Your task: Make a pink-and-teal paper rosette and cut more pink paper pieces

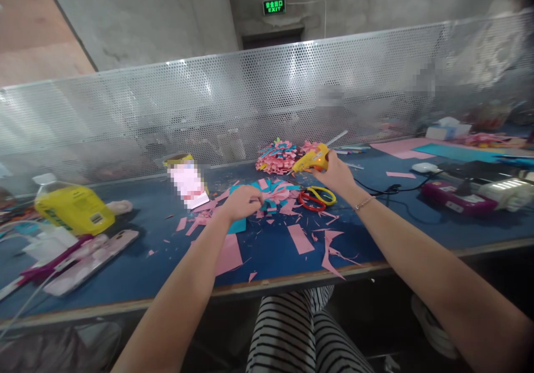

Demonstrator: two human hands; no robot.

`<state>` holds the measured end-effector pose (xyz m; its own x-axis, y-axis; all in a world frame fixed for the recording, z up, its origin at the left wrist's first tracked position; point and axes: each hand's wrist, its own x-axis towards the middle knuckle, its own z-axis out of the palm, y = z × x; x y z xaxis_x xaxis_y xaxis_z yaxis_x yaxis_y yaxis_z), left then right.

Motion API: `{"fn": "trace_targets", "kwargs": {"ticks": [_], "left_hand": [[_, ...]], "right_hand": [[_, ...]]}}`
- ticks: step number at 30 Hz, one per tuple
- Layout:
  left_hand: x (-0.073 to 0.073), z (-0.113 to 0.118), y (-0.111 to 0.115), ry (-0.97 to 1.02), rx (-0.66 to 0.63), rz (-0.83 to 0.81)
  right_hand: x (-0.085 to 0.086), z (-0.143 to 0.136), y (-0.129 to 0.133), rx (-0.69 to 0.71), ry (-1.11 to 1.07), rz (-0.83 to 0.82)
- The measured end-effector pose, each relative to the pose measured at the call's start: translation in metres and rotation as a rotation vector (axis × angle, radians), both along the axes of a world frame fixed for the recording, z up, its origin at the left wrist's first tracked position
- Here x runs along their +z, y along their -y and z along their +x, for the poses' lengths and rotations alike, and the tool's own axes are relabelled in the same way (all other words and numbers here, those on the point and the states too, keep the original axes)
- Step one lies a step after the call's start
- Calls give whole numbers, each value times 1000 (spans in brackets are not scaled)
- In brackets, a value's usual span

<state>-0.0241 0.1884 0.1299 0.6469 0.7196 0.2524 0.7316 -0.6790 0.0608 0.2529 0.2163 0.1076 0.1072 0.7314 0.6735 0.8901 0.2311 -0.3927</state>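
My right hand (337, 173) is wrapped round a yellow hot glue gun (309, 160). The gun's nozzle points left and down, and a clear glue stick (337, 137) sticks out of its back. Below it, my left hand (245, 202) has its fingers curled at the left edge of fringed pink and blue paper (277, 196), apparently pinching it; the fingertips are partly hidden. Scissors with red and yellow handles (317, 197) lie just right of that paper. Behind stands a finished-looking ball of pink and blue paper fringe (276, 158).
Pink paper scraps (301, 239) litter the blue tabletop (162, 275). On the left are a lit phone (188, 185), a yellow-labelled bottle (75, 209) and a phone in a case (94, 261). A purple device (456, 197) and black cable sit right. A perforated metal screen (167, 111) borders the back.
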Motion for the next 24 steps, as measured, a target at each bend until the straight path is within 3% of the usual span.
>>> {"fn": "trace_targets", "kwargs": {"ticks": [9,17,24], "left_hand": [[-10,19,-1,105,177,13],[-21,19,-5,-76,102,58],[-23,18,-8,-103,95,74]], "right_hand": [[-5,-14,4,20,285,-58],[-13,-31,3,90,450,-6],[-16,-34,4,114,537,-27]]}}
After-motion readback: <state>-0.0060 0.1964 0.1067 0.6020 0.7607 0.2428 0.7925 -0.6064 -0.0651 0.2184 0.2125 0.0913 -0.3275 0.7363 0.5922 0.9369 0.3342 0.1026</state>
